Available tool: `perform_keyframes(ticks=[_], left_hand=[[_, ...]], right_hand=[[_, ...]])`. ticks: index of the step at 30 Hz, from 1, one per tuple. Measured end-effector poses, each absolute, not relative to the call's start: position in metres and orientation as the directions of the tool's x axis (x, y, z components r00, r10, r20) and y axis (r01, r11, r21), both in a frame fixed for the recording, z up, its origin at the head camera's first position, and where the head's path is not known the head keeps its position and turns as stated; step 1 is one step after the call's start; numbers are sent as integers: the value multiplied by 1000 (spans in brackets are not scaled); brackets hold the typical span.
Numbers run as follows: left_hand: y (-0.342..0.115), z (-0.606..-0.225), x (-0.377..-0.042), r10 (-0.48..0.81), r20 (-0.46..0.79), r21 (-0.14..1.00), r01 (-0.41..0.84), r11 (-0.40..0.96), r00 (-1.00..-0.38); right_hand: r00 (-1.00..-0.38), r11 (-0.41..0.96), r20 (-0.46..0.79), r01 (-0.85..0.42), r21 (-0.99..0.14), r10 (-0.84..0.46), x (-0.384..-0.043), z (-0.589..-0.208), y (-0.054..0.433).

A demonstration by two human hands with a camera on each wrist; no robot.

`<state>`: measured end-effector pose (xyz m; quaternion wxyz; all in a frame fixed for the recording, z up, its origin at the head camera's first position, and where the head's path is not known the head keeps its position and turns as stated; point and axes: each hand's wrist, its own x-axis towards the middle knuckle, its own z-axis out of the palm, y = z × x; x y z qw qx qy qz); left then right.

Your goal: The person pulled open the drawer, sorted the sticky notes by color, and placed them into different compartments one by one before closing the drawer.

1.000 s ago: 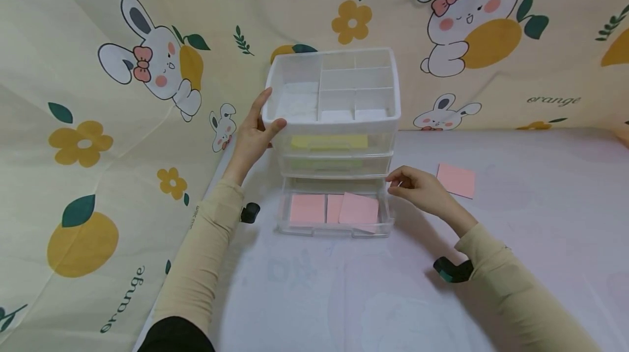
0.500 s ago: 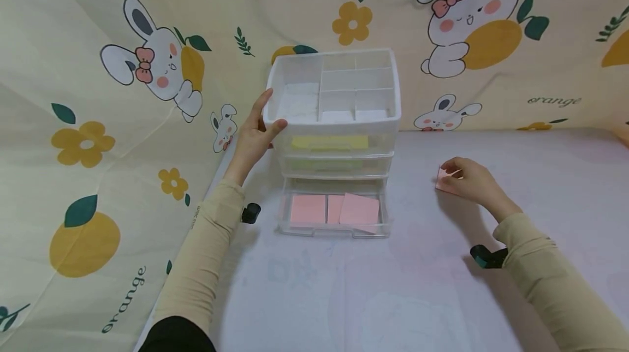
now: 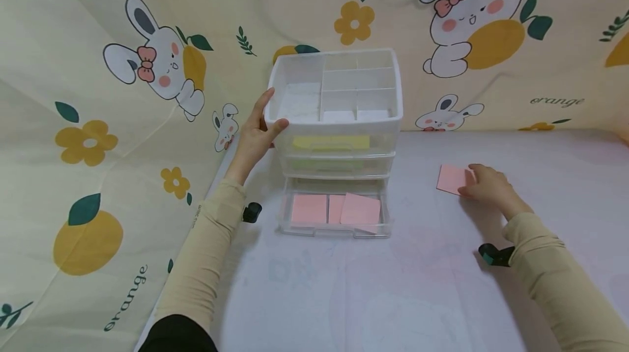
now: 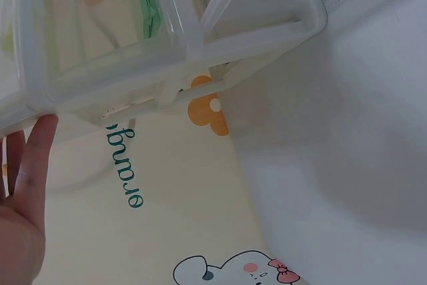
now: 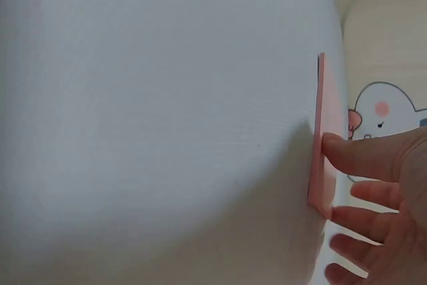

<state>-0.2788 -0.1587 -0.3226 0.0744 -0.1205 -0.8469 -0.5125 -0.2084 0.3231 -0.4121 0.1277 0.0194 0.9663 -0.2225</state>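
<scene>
My left hand (image 3: 254, 139) grips the left side of a white plastic drawer organizer (image 3: 339, 129), thumb at its front corner and fingers along the side. Its clear bottom drawer (image 3: 351, 235) is pulled out, with pink sticky note pads (image 3: 308, 209) lying in it; one of them is askew. To the right, my right hand (image 3: 491, 185) pinches another pink sticky note pad (image 3: 453, 178) that lies flat on the table. In the right wrist view, the thumb meets the front edge of this pad (image 5: 317, 165) and the index fingertip is at its corner.
Yellow pads (image 3: 331, 142) show through the upper closed drawer, and something green (image 4: 148, 5) through the one beneath. The organizer's top tray (image 3: 297, 102) has several compartments. A rabbit-print cloth (image 3: 304, 8) hangs behind and at the left of the white table (image 3: 319, 292).
My right hand has moved right from beside the drawer to the pink pad on the table, ending at the pad's right side. The left hand has kept its hold on the organizer.
</scene>
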Motion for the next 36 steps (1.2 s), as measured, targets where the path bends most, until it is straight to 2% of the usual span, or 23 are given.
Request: perform_keyframes(ticks=[6,14,19,26,36], left_hand=[[-158,-320,-276,126,252,851,282,442,-959],[-157,-320,-275,129,261,848,291,443,-957],[-158,-320,-276,135,257,851,290,439,-957],[-159,-323,-278,137,257,852,291,436,-957],[-159,-322,-278,139,266,846,300,441,-954]], right_hand=[[-964,899,-264,82,-431,-39,-211,-408,325],[-970,898,-241,139,-418,38,-206,-406,325],[-976,877,-205,161,-453,73,-205,-408,325],[-998,856,-62,50,-515,21,-203,-403,329],[-996,809,-45,87,-582,75,-193,-392,329]])
